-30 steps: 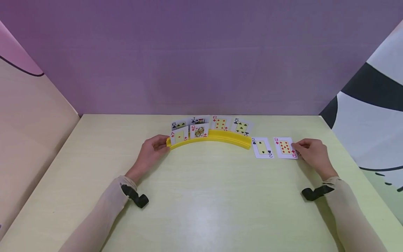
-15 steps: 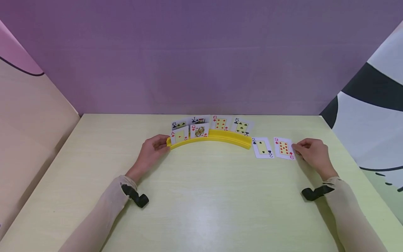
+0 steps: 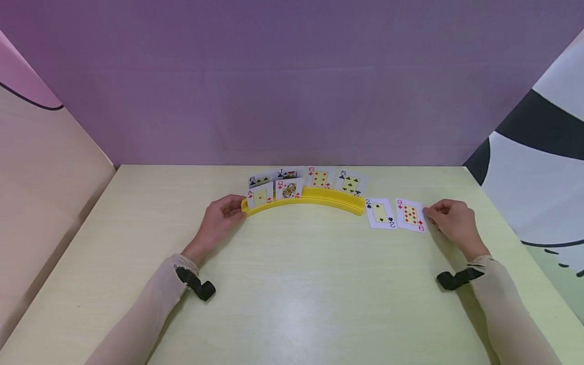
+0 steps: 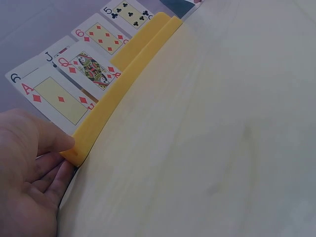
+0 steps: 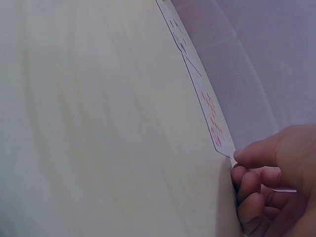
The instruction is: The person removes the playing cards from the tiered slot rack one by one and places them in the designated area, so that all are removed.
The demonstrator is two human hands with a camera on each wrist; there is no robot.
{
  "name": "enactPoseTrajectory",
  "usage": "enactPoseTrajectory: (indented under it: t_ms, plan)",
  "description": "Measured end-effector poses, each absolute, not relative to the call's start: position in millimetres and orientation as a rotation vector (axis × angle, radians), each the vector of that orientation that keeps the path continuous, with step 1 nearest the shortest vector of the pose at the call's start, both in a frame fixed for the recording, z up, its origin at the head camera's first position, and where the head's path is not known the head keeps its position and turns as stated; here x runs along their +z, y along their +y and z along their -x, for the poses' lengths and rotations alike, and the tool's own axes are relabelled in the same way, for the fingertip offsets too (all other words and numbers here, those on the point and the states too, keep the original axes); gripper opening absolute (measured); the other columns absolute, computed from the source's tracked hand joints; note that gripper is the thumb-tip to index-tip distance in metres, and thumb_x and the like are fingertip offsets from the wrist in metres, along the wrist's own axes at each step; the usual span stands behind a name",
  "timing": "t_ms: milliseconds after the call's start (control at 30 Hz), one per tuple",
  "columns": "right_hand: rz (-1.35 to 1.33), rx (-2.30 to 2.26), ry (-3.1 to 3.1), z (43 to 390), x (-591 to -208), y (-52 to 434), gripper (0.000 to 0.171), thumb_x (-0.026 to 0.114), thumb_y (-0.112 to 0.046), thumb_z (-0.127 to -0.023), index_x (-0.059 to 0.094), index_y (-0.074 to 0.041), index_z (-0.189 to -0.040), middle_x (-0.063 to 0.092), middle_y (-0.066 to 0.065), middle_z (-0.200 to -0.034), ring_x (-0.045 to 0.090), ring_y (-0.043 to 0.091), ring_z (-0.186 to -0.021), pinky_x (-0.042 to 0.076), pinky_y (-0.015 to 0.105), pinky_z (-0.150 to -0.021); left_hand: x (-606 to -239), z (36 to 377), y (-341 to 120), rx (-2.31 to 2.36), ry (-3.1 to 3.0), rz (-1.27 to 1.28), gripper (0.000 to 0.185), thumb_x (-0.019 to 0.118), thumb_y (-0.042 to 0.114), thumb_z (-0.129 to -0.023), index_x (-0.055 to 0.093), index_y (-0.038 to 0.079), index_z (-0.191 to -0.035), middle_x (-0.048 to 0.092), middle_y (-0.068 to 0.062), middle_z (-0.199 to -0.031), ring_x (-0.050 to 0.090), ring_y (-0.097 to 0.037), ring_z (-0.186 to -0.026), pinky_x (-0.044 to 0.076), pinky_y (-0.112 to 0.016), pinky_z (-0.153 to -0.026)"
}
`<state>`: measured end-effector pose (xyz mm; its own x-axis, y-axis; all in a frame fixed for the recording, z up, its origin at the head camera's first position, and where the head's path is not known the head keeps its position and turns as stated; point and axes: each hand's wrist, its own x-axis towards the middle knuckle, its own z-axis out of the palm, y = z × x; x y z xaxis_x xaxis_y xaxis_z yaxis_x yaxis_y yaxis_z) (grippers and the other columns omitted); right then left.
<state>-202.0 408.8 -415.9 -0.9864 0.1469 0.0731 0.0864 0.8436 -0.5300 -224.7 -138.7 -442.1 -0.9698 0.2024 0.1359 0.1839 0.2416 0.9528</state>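
Nine has slid left, now just beside two, flat on tabletop; looks nearly settled. Right hand at its edge, pinch unclear; left hand pinches left end of holder.

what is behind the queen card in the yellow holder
A black jack stands behind the queen, its top strip showing above her. The queen covers much of its lower part, so that cannot be seen.

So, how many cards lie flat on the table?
2: the two of spades beside the yellow holder, and a diamonds card beside the right hand. Any underneath would be hidden.
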Motion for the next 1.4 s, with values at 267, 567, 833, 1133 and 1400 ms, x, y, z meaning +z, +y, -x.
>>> enactPoseTrajectory:
  t_ms: [267, 567, 833, 1133, 1400]
  plan:
    - [0.226, 0.902, -2.899, 201, -409, 398, 0.038, 0.059, -0.031, -0.1, 0.065, 0.005, -0.108, 0.065, 0.013, -0.084, 0.055, 0.013, -0.062, 0.046, 0.022, -0.05, -443, 224, -141, 1.863, 2.466, -0.353, 0.036, 0.066, -0.008, -0.09, 0.062, -0.003, -0.125, 0.065, -0.02, -0.124, 0.064, -0.03, -0.113, 0.056, -0.025, -0.091]
    - [0.094, 0.903, -2.78, 202, -384, 365, 0.034, 0.058, -0.029, -0.1, 0.065, 0.003, -0.108, 0.067, 0.023, -0.092, 0.064, 0.025, -0.064, 0.049, 0.02, -0.049, -444, 226, -141, 1.887, 2.444, -0.367, 0.037, 0.066, -0.006, -0.091, 0.061, -0.004, -0.127, 0.063, -0.021, -0.127, 0.062, -0.031, -0.116, 0.055, -0.025, -0.093]
    - [-0.1, 0.879, -2.731, 197, -365, 323, 0.029, 0.061, -0.03, -0.099, 0.069, -0.003, -0.105, 0.071, 0.016, -0.088, 0.062, 0.017, -0.065, 0.045, 0.02, -0.052, -424, 216, -133, 1.845, 2.457, -0.361, 0.037, 0.062, -0.011, -0.091, 0.058, -0.01, -0.128, 0.06, -0.026, -0.129, 0.061, -0.036, -0.117, 0.055, -0.026, -0.094]
    - [-0.295, 0.929, -2.705, 193, -349, 278, 0.022, 0.064, -0.027, -0.098, 0.073, -0.008, -0.104, 0.072, 0.007, -0.084, 0.063, 0.018, -0.068, 0.047, 0.019, -0.058, -443, 227, -136, 1.864, 2.459, -0.354, 0.038, 0.066, -0.006, -0.091, 0.061, -0.003, -0.128, 0.063, -0.021, -0.128, 0.062, -0.031, -0.115, 0.055, -0.026, -0.093]
    - [-0.428, 1.064, -2.686, 199, -348, 249, 0.022, 0.064, -0.025, -0.098, 0.073, -0.007, -0.107, 0.074, 0.01, -0.092, 0.068, 0.026, -0.077, 0.052, 0.02, -0.064, -441, 225, -139, 1.872, 2.484, -0.366, 0.035, 0.066, -0.007, -0.09, 0.063, -0.003, -0.125, 0.064, -0.02, -0.124, 0.064, -0.03, -0.112, 0.056, -0.025, -0.091]
